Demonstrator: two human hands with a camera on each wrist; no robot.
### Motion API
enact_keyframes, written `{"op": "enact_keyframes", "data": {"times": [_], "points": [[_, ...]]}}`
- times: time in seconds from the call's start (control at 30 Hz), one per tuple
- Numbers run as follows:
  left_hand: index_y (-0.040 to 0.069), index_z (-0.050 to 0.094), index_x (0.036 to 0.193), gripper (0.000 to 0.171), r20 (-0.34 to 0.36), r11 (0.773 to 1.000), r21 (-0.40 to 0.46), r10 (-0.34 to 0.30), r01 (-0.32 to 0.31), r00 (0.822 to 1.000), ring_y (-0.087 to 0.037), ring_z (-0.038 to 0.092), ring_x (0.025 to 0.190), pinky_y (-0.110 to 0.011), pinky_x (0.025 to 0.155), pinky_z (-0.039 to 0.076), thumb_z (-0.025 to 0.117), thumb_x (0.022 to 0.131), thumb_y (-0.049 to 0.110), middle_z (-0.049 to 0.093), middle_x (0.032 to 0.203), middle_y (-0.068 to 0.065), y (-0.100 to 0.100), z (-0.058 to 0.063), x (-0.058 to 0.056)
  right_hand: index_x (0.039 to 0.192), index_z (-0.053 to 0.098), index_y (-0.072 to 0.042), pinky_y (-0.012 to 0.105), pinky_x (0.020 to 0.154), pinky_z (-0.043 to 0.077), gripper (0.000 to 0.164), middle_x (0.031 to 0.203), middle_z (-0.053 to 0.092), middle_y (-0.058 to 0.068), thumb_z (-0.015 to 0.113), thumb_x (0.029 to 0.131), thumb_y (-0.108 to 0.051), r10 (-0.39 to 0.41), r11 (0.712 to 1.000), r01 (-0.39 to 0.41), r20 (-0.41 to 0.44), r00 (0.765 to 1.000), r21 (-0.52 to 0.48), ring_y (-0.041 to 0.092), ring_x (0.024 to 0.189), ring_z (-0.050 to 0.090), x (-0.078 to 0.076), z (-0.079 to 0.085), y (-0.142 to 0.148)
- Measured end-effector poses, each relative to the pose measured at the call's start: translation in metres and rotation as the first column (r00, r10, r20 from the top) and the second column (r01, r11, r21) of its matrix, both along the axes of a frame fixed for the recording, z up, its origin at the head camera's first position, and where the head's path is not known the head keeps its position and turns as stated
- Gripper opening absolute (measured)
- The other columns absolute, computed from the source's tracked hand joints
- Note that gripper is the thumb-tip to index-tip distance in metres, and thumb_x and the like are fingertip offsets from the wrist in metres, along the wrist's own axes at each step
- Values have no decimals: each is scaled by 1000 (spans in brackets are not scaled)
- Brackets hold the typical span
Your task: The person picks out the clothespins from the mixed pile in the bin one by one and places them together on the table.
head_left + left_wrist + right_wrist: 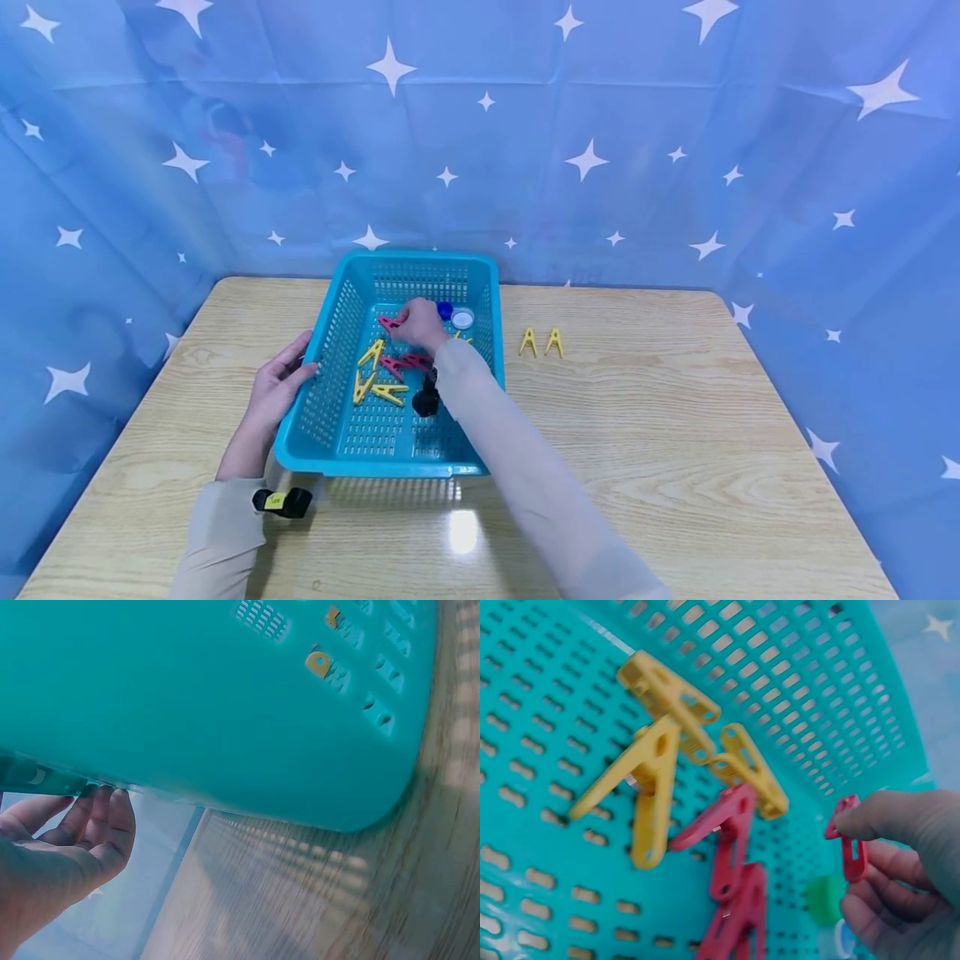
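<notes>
A turquoise plastic basket (378, 467) stands on the table. My left hand (273, 393) grips its left rim, thumb on the inner side and the other fingers outside; the left wrist view shows the fingertips of that hand (71, 840) curled up under the rim. Inside the basket, my right hand (907, 881) pinches a red clothespin (855, 874) between thumb and fingers, near the far end. Two more red clothespins (727, 859) lie on the basket floor. Beside them are several yellow clothespins (652, 787), one of them partly hidden by my right forearm in the head view.
Two yellow clothespins (554, 342) lie side by side on the wooden table (675, 433), right of the basket. A blue round object (445, 311) and a white round lid (462, 318) sit at the basket's far right. A blue star-patterned curtain (637, 100) hangs behind.
</notes>
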State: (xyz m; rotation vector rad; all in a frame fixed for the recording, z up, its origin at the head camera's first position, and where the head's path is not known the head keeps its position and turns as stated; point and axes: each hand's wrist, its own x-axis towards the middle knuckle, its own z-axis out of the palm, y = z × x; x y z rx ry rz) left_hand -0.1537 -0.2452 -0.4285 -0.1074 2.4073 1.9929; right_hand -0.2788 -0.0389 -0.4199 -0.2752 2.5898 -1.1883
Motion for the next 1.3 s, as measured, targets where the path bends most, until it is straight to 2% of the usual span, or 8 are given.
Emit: {"op": "enact_keyframes", "data": {"times": [0.17, 0.3, 0.53, 0.73, 0.83, 0.9, 1.1, 1.3], "points": [[11, 26, 148, 54, 6, 1000, -11, -5, 5, 1000, -33, 37, 127, -17, 82, 46, 45, 99, 20, 33, 147, -19, -1, 1, 1, 77, 69, -6, 28, 63, 48, 8, 81, 63, 2, 72, 82, -12, -5, 1000, 5, -55, 998, -10, 17, 70, 56, 4, 17, 2], [11, 25, 149, 54, 12, 1000, -24, -8, 8, 1000, -34, 36, 129, -26, 90, 45, 45, 100, 20, 32, 148, -17, -1, 2, 1, 90, 70, -5, 30, 71, 51, 12, 95, 65, 5, 72, 83, -14, -5, 1000, 6, -90, 996, 13, 18, 81, 58, 6, 28, 5], [12, 26, 149, 53, 15, 1000, -30, -4, 4, 1000, -33, 36, 130, -26, 90, 44, 45, 99, 19, 33, 148, -17, -1, 2, 1, 92, 69, -6, 32, 76, 51, 12, 97, 64, 5, 72, 83, -14, -51, 999, 50, -91, 995, -10, 19, 86, 58, 6, 45, 12], [13, 24, 149, 54, 25, 1000, -15, -5, 5, 1000, -34, 34, 131, -46, 100, 37, 44, 100, 19, 31, 149, -16, -1, 2, 1, 95, 68, -5, 29, 73, 51, 15, 95, 63, 4, 72, 83, -13, -89, 995, 84, -100, 991, -54, 17, 84, 58, 7, 58, 23], [12, 23, 149, 54, 27, 1000, -7, -7, 7, 1000, -34, 34, 131, -50, 101, 34, 44, 100, 19, 30, 150, -16, -1, 2, 2, 97, 68, -3, 29, 70, 51, 18, 93, 65, 7, 72, 82, -12, -101, 994, 95, -113, 988, -60, 18, 81, 59, 7, 63, 29], [12, 24, 149, 54, 28, 1000, -12, -6, 7, 1000, -34, 34, 131, -46, 100, 36, 44, 100, 20, 30, 150, -16, -1, 2, 2, 99, 68, -2, 30, 71, 51, 20, 94, 65, 8, 72, 83, -13, -107, 993, 102, -115, 987, -54, 19, 80, 60, 6, 67, 33], [12, 25, 149, 54, 23, 1000, -19, -3, 4, 1000, -32, 36, 129, -19, 86, 44, 45, 99, 20, 32, 148, -17, -2, 1, 1, 102, 67, -3, 31, 73, 51, 23, 96, 65, 9, 72, 83, -15, -123, 991, 114, -143, 982, -67, 20, 81, 59, 9, 78, 47], [11, 25, 149, 54, 13, 1000, -17, -7, 7, 1000, -33, 36, 129, -15, 82, 44, 45, 99, 19, 32, 148, -17, -2, 1, 1, 105, 66, -3, 33, 74, 51, 26, 97, 65, 9, 72, 82, -15, -155, 985, 142, -151, 976, -94, 22, 85, 59, 11, 85, 63]]}}
